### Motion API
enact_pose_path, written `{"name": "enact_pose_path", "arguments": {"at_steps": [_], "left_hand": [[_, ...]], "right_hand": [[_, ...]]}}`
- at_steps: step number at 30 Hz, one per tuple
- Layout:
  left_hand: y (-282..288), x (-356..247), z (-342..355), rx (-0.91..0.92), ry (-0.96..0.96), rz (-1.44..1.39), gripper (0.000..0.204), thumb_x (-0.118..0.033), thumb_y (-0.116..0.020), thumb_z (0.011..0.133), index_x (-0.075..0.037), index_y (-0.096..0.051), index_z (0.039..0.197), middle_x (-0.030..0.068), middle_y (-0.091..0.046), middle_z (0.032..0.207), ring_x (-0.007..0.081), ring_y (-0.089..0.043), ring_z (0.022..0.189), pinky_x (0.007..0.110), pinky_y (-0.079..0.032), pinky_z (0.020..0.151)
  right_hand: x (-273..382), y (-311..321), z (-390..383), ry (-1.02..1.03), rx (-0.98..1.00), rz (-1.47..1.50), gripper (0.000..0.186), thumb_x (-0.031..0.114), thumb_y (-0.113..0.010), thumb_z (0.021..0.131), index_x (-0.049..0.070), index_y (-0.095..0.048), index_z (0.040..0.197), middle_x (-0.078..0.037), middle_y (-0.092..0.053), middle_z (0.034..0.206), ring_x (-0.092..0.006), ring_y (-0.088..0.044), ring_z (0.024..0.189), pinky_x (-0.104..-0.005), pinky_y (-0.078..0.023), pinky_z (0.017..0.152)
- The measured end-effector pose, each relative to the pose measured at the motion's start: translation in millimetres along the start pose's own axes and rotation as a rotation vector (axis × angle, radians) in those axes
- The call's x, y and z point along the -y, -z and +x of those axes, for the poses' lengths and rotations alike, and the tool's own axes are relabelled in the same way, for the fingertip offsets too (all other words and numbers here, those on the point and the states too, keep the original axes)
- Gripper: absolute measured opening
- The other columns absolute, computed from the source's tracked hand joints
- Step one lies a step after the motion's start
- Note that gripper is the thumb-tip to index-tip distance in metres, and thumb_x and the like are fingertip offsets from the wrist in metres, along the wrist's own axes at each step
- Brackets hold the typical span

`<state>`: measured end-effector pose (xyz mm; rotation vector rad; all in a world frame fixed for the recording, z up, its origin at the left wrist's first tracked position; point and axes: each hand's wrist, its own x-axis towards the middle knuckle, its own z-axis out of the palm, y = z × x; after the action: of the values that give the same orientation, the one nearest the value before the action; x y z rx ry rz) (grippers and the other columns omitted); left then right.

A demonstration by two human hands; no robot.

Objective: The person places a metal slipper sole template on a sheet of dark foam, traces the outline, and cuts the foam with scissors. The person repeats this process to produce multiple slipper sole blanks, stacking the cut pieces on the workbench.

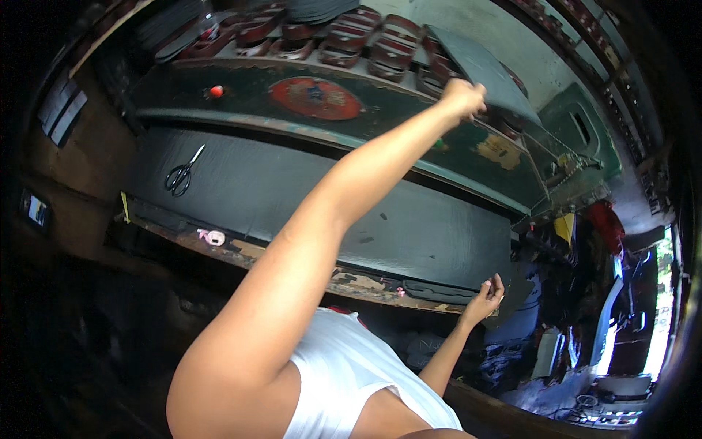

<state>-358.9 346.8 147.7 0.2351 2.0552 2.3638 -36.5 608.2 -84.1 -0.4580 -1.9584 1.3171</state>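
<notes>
My left arm stretches across the bench to the upper shelf. There my left hand (463,100) is closed at the lower edge of a stiff grey sheet (486,69), which stands tilted against the shelf's back. Lower down, my right hand (485,298) hovers by the bench's front right edge. Its fingers are loosely bent and apart, with nothing visible in them. A broad dark sheet (431,227) covers the bench top. Black-handled scissors (180,174) lie on its left part, blades pointing away from me.
Brown-red sandals (387,47) stand in stacks along the upper shelf, with a clear bottle (208,25) at its left. A green board with a red oval (316,98) fronts the shelf. Small pink items (212,237) and dark cut pieces (439,291) lie along the bench's front ledge.
</notes>
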Motion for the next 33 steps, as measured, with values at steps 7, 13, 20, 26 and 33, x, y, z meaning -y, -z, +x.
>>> {"name": "enact_pose_path", "arguments": {"at_steps": [7,13,20,26,33], "left_hand": [[245.3,60.1,-214.8,-0.166,-0.215,0.140,0.034,-0.031,-0.061,0.103,0.002,-0.067,0.109,0.0045,-0.065,0.089,0.0108,-0.064,0.071,0.031,-0.061,0.059],[502.1,102.7,-390.2,-0.724,0.002,0.871,0.037,-0.024,-0.050,0.108,0.006,-0.067,0.123,0.0176,-0.070,0.120,0.0260,-0.065,0.110,0.037,-0.048,0.100],[569.0,128.0,-479.8,-1.194,0.211,0.436,0.041,-0.026,-0.052,0.108,0.010,-0.057,0.128,0.0229,-0.065,0.121,0.0276,-0.065,0.103,0.040,-0.055,0.092],[457.8,175.7,-420.2,-0.636,0.406,0.257,0.062,-0.019,-0.077,0.094,0.002,-0.046,0.143,0.0214,-0.062,0.118,0.0231,-0.069,0.089,0.032,-0.060,0.061],[270.8,205.5,-328.2,0.019,0.384,0.393,0.058,-0.017,-0.080,0.090,0.003,-0.055,0.138,0.0047,-0.059,0.075,0.0092,-0.061,0.068,0.028,-0.049,0.051]], "right_hand": [[49.3,-56.5,-140.6,-0.301,0.055,0.136,0.037,0.018,-0.057,0.107,0.000,-0.054,0.139,-0.016,-0.061,0.132,-0.0254,-0.063,0.118,-0.0369,-0.053,0.099],[70.9,-96.4,-232.7,-0.652,0.234,0.326,0.033,0.015,-0.058,0.106,0.001,-0.057,0.135,-0.008,-0.065,0.115,-0.0169,-0.065,0.103,-0.0306,-0.055,0.090],[78.9,-125.9,-241.8,-0.644,0.356,0.167,0.031,0.016,-0.058,0.105,0.002,-0.060,0.133,-0.006,-0.066,0.112,-0.0149,-0.066,0.099,-0.0290,-0.055,0.088],[72.3,-130.5,-222.7,-0.556,0.304,0.146,0.027,0.013,-0.059,0.104,0.003,-0.063,0.129,-0.003,-0.066,0.107,-0.0108,-0.064,0.093,-0.0252,-0.051,0.081],[44.9,-93.4,-219.3,-0.535,0.118,0.034,0.031,0.017,-0.061,0.104,0.004,-0.061,0.133,-0.005,-0.064,0.113,-0.0133,-0.063,0.101,-0.0281,-0.054,0.085]]}}
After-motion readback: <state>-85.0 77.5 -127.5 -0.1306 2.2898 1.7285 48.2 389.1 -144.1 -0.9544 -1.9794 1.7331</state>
